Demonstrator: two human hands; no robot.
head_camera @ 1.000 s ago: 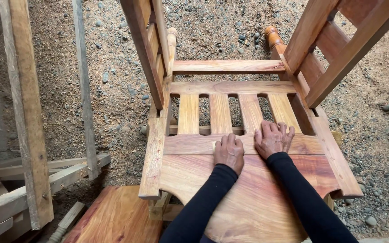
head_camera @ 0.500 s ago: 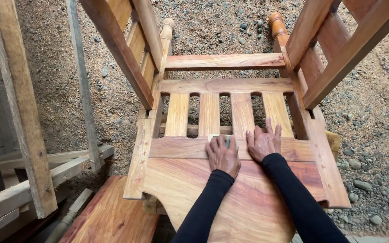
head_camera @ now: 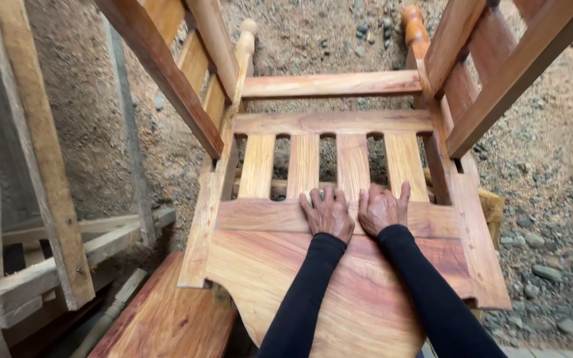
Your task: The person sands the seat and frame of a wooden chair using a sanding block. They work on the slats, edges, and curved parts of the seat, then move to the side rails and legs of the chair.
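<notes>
chair (head_camera: 339, 219) of reddish wood lies on its back over gravel (head_camera: 552, 166), frame, slats and seat panel already joined but unvarnished; left hand (head_camera: 329, 213) and right hand (head_camera: 381, 209) rest flat, fingers spread, gripping nothing, on the rail below the slats.

Outdoor carpentry yard: unfinished chair (head_camera: 339, 199), timber frames (head_camera: 48, 199)

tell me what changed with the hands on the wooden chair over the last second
Both hands have slid a little toward each other on the reddish wooden chair: the left hand and right hand now lie almost side by side, flat on the rail beneath the slats. Nothing was gripped or let go. The chair itself and the grey timber frame beside it stayed put.
</notes>
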